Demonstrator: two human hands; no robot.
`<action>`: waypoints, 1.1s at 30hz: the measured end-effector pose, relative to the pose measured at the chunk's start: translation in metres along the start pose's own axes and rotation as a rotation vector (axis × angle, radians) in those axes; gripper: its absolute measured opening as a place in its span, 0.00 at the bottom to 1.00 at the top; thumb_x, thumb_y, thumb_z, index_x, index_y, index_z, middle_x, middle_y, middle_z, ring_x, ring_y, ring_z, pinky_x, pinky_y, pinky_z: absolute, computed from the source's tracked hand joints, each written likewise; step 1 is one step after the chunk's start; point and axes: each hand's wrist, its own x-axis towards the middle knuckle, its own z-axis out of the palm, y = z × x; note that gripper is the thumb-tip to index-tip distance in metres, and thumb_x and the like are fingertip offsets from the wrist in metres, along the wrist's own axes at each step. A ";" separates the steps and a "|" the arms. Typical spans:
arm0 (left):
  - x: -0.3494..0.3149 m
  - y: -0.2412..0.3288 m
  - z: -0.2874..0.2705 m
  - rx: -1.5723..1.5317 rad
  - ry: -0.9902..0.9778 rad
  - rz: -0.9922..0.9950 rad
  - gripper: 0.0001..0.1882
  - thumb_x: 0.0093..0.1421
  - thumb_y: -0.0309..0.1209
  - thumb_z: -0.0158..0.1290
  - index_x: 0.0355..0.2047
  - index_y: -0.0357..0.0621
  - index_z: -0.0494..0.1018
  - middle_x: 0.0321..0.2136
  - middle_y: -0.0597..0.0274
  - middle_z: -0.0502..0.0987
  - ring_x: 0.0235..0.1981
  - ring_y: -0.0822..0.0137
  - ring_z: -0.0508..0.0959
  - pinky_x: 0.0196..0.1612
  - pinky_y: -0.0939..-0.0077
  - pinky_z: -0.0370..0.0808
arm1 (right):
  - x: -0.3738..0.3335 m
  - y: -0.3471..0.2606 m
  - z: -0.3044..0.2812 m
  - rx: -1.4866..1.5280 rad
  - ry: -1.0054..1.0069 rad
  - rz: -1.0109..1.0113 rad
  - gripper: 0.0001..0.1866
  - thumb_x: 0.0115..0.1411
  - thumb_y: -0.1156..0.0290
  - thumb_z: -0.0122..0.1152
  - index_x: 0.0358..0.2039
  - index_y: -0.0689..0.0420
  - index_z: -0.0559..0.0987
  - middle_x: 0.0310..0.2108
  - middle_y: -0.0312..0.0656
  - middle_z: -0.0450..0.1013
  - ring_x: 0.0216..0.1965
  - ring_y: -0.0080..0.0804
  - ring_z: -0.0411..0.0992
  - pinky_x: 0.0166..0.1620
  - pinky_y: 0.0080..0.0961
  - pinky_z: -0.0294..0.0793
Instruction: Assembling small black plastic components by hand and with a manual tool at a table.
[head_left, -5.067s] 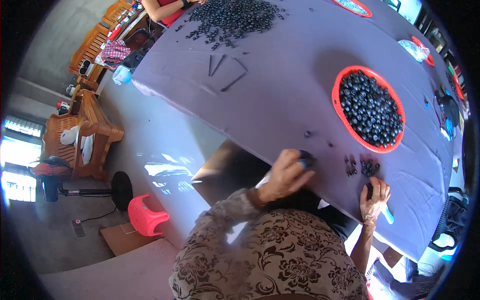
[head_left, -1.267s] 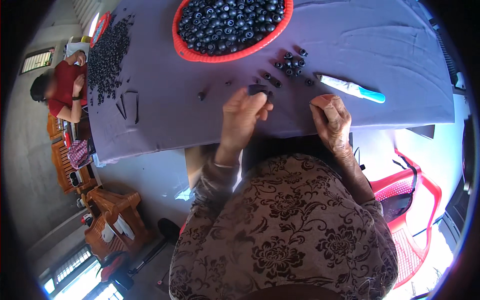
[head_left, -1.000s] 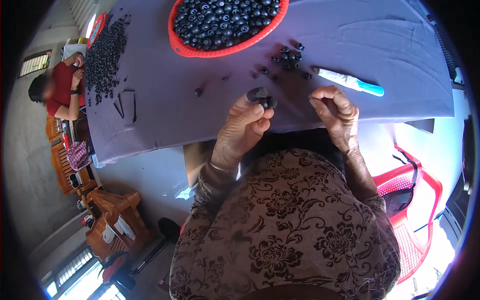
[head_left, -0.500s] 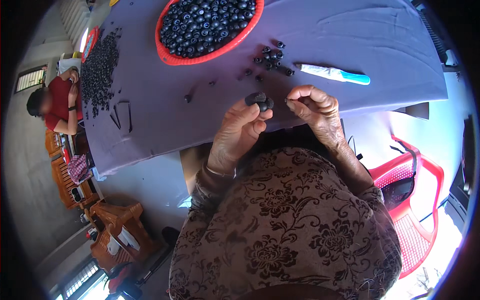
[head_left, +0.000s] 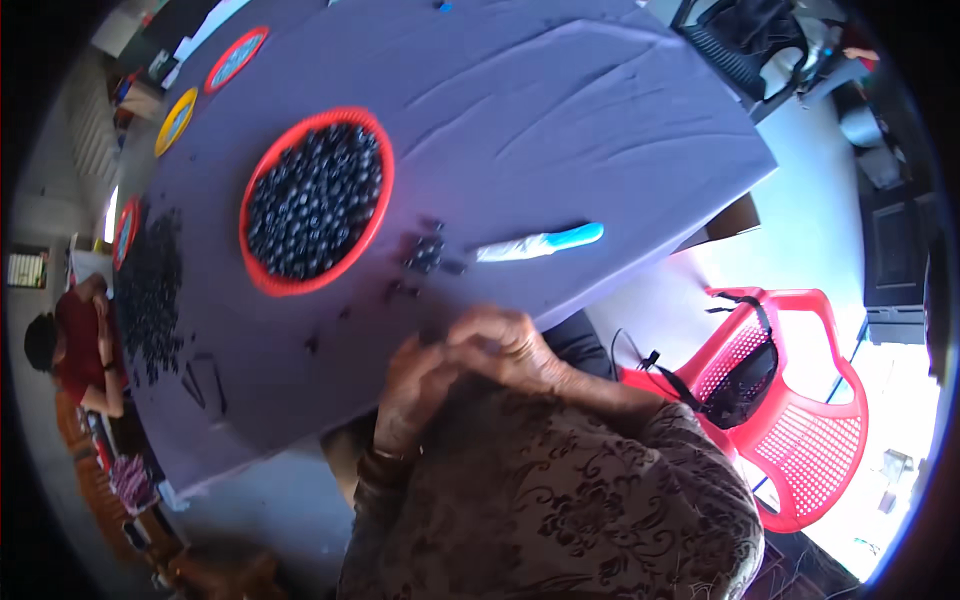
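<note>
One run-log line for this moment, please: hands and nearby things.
left hand, right hand: close together, grip blurred | black pieces: on table ahead, more in red basket | blue-and-white tool: on table, unheld

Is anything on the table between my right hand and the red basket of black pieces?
Yes: a small cluster of black pieces and a few loose ones lie on the cloth between your right hand and the red basket. Nothing taller shows there.

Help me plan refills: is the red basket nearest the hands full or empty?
Full, or nearly so: black pieces cover the red basket almost edge to edge.
</note>
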 end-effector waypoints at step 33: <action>0.001 -0.006 -0.004 -0.178 0.007 0.034 0.08 0.57 0.25 0.51 0.38 0.41 0.70 0.31 0.64 0.75 0.29 0.76 0.75 0.29 0.85 0.73 | 0.003 -0.006 -0.007 0.166 -0.045 0.170 0.07 0.50 0.85 0.60 0.30 0.61 0.76 0.31 0.37 0.68 0.34 0.21 0.68 0.38 0.17 0.70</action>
